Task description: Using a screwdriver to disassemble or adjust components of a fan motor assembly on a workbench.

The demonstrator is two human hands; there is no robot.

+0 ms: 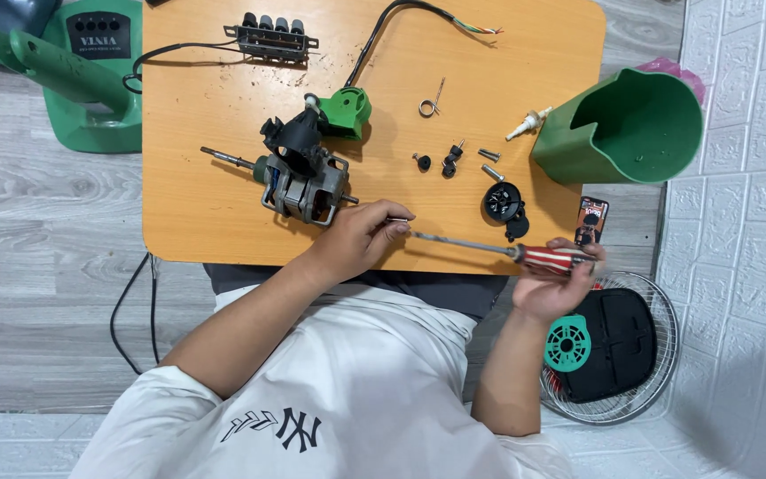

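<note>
My right hand [553, 284] grips the red-and-white handle of a long screwdriver [489, 247] at the wooden table's [197, 213] front edge. My left hand [367, 234] pinches something small and metallic at the screwdriver's tip; what it is stays too small to tell. A fan motor [299, 177] with a black gear housing and a long shaft lies just left of my left hand. A green plastic bracket [345, 111] with a black cable sits behind the motor.
Loose screws [489, 155], a spring [428, 106], black knobs [449, 160] and a round black cap [503, 201] lie on the table. A switch block [272, 37] sits at the back. A green housing [627, 124] stands right; a fan base [73, 71] left; a wire grille [618, 346] on the floor.
</note>
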